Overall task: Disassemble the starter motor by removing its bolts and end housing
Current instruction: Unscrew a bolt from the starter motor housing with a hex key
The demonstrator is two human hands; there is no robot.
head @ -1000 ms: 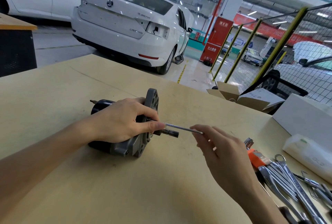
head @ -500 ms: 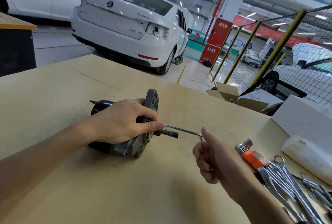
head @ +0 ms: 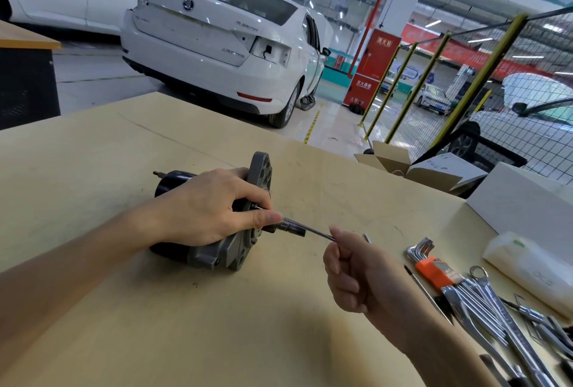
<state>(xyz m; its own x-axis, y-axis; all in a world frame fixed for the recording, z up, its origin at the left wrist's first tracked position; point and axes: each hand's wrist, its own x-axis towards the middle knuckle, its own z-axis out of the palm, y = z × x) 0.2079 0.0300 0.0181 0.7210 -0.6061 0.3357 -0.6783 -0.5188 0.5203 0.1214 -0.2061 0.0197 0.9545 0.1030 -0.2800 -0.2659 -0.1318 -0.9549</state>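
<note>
The right hand (head: 356,272) was nearest, its grip clamped on the end of a long thin hex key (head: 313,231), fingers curled round it. To its right, wrenches (head: 483,309) and an orange-holdered hex key set (head: 429,265) lay on the tabletop (head: 155,324). The key ran left to the starter motor (head: 235,231), which lay on its side mid-tabletop. The left hand (head: 210,210) gripped the motor's body, thumb touching the key beside the grey end housing (head: 260,175). Beyond stood a white car (head: 217,45).
</note>
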